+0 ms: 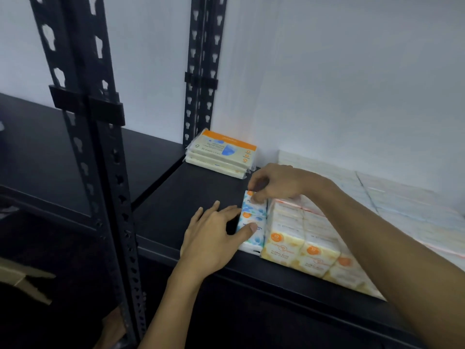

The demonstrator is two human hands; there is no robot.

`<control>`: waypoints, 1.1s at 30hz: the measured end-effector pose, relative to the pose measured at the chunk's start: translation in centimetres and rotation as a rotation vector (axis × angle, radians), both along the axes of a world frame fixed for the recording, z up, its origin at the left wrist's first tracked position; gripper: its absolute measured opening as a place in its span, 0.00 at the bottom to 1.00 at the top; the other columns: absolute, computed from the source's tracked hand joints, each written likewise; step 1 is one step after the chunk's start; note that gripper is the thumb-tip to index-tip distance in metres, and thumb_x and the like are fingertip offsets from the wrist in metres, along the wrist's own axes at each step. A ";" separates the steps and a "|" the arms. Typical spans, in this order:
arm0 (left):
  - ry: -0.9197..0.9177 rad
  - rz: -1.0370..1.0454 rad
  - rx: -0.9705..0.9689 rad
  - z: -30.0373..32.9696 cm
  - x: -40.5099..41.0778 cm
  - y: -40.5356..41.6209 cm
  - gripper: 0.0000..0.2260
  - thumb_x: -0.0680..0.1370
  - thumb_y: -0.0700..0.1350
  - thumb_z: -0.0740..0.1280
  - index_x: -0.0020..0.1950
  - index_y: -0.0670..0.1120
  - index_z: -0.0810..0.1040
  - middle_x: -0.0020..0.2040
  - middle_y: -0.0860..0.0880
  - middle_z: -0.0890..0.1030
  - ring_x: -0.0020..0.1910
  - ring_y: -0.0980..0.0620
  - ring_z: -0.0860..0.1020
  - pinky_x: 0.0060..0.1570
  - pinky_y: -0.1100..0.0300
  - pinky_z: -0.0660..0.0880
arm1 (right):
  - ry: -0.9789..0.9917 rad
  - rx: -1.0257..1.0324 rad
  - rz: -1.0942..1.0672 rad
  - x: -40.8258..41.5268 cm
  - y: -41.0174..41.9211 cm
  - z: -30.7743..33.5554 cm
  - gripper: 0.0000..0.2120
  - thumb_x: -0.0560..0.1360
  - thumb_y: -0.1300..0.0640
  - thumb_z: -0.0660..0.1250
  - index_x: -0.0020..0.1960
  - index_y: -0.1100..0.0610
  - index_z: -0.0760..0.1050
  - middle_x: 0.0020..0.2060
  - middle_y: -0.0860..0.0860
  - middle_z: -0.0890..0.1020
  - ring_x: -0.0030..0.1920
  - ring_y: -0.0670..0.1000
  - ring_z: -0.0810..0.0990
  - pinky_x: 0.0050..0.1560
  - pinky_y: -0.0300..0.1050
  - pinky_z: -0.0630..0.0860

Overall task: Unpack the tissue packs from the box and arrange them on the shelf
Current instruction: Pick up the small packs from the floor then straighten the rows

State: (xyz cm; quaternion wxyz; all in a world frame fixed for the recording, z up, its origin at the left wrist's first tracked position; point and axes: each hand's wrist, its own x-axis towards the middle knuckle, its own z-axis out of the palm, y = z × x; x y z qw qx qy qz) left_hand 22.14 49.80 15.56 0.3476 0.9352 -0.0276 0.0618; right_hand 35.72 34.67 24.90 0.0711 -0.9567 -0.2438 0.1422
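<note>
Both hands work at the blue-patterned tissue pack point(253, 220) near the shelf's point(191, 187) front edge: the left hand point(214, 238) lies flat with straight fingers, thumb touching the pack's side, and the right hand point(274, 183) pinches its far end. Its long axis runs front to back, tight against the yellow floral mini-tissue packs point(302, 245). Bare shelf stretches leftward — a stack of facial tissue packs point(221, 154) sits at the back corner.

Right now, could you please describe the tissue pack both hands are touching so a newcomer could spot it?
On the black shelf, find the row of yellow-printed packs along the front edge. The blue-printed pack stands at that row's left end; it alone has blue splashes rather than yellow.
</note>
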 end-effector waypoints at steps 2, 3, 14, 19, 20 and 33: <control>0.024 0.021 -0.046 0.7 -0.5 -0.1 0.27 0.80 0.67 0.59 0.77 0.59 0.69 0.78 0.57 0.67 0.81 0.55 0.54 0.78 0.57 0.47 | -0.090 0.062 -0.014 -1.5 -0.3 0.8 0.19 0.76 0.45 0.71 0.65 0.46 0.76 0.59 0.41 0.76 0.60 0.45 0.73 0.68 0.51 0.67; 0.038 0.041 -0.072 1.0 -0.7 -0.2 0.28 0.81 0.67 0.58 0.78 0.57 0.67 0.79 0.55 0.66 0.81 0.55 0.53 0.78 0.56 0.47 | -0.154 0.104 -0.025 -2.4 -0.6 1.2 0.19 0.77 0.45 0.70 0.67 0.47 0.75 0.58 0.42 0.76 0.61 0.46 0.72 0.69 0.52 0.65; -0.122 0.214 0.006 -0.5 -3.0 -1.6 0.23 0.86 0.58 0.45 0.66 0.53 0.76 0.64 0.53 0.80 0.70 0.47 0.73 0.69 0.49 0.66 | -0.479 0.210 -0.240 -15.9 -10.1 -2.9 0.26 0.81 0.37 0.57 0.73 0.49 0.69 0.72 0.46 0.72 0.72 0.50 0.66 0.72 0.50 0.59; -0.267 0.257 0.261 -4.7 -6.9 -2.0 0.33 0.85 0.62 0.41 0.78 0.44 0.69 0.77 0.47 0.70 0.79 0.49 0.62 0.80 0.48 0.52 | -0.602 0.106 -0.208 -20.1 -12.9 -5.0 0.34 0.80 0.32 0.45 0.76 0.51 0.66 0.74 0.49 0.69 0.76 0.50 0.64 0.75 0.51 0.58; -0.272 0.254 0.289 -5.3 -7.9 -1.9 0.32 0.85 0.62 0.42 0.78 0.44 0.67 0.79 0.46 0.67 0.80 0.49 0.59 0.81 0.47 0.50 | -0.619 0.110 -0.215 -20.9 -13.4 -5.4 0.34 0.80 0.32 0.45 0.77 0.51 0.65 0.75 0.49 0.70 0.76 0.51 0.64 0.76 0.53 0.59; -0.260 -0.076 0.281 -2.1 -18.2 -10.3 0.28 0.82 0.56 0.64 0.80 0.48 0.64 0.82 0.46 0.58 0.81 0.47 0.57 0.81 0.50 0.49 | -0.636 0.226 -0.404 -33.3 -21.5 -10.3 0.35 0.81 0.33 0.46 0.80 0.53 0.58 0.76 0.52 0.66 0.77 0.53 0.62 0.75 0.57 0.57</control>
